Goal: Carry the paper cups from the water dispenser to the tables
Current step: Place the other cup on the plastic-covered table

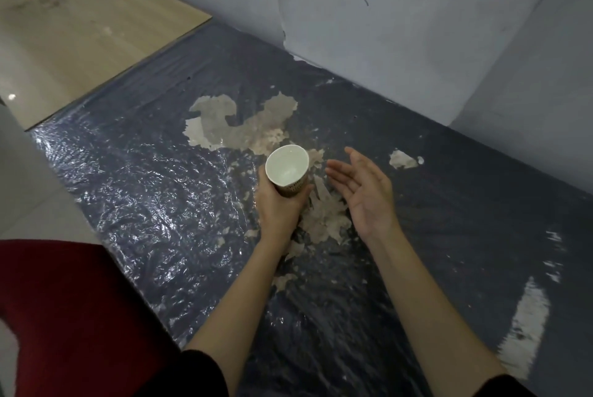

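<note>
Here the left hand (278,204) reaches forward over the table (144,191), forearm stretched straight toward 12 o'clock, and its grip is wrapped around the lower half of a paper cup (287,169). The fingers curl round the cup's patterned base while the thumb presses its near side. The cup tilts so that its white mouth faces the camera, and the inside looks empty. Whether its base touches the table cannot be told.

The right hand (362,191) hovers just beside the cup at its 3 o'clock, apart from it, palm turned up and inward, fingers spread and loosely extended toward 11 o'clock, holding nothing. Its forearm runs back toward 5 o'clock. Both arms are bare to dark sleeves (205,374) at the lower edge.

The table is covered in a wrinkled dark blue plastic film (449,204), torn away in pale patches (237,127) at 12 o'clock of the cup and beneath the hands. A light wooden tabletop (80,27) adjoins at 10 o'clock. A pale wall (385,11) rises behind, and a dark red seat (64,316) sits at 8 o'clock.
</note>
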